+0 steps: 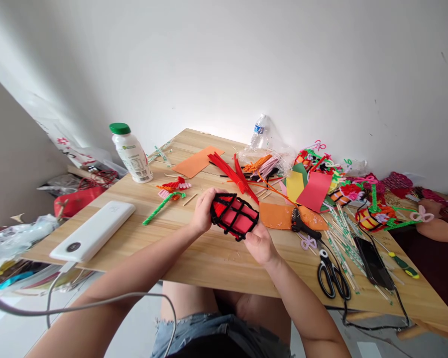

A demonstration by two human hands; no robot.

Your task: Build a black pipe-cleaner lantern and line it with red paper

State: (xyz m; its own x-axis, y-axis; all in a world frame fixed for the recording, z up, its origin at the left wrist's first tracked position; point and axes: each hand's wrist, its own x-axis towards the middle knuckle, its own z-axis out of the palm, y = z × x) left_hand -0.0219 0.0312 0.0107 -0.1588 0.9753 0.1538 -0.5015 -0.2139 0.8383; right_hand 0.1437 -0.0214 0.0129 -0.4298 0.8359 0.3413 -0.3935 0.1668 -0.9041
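Lantern (234,216) | red body, black pipe-cleaner grid | fingers of both hands grip its ends

My fingers (205,211) press fuzzy black pipe cleaner over matt red paper on the lantern (234,216). The worktop (209,258) is pale, smooth-grained wood. The power bank (93,231) is glossy white plastic; the scissors (332,276) have shiny black handles.
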